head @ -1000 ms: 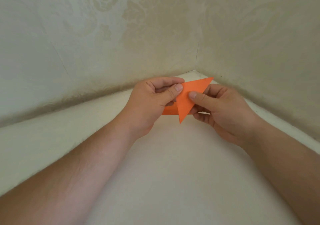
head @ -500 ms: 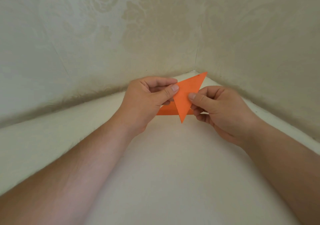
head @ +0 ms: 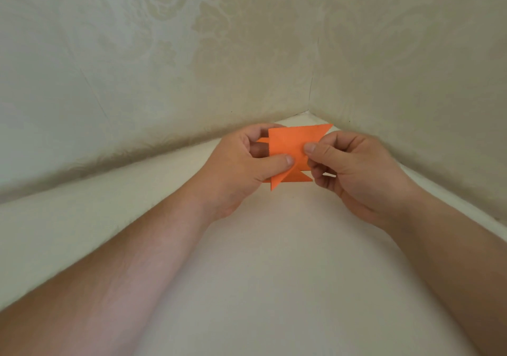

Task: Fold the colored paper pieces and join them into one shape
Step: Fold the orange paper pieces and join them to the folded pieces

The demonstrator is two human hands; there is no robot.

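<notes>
Folded orange paper (head: 288,144) is held in the air between both hands, above the pale surface near the room corner. It shows a broad upper flap with a point at the top right and smaller points sticking out below. My left hand (head: 241,169) pinches its lower left part, thumb on the front, fingers behind. My right hand (head: 354,171) pinches its right edge with thumb on front and curled fingers behind. How many paper pieces make up the shape cannot be told.
A cream tabletop (head: 274,273) runs into a corner (head: 308,112) formed by two walls with pale patterned wallpaper (head: 164,53). Both forearms reach in from the bottom corners.
The orange paper has been turned and opened out: the narrow upright triangle now shows as a wider flap. Both thumbs have shifted their pinch on it.
</notes>
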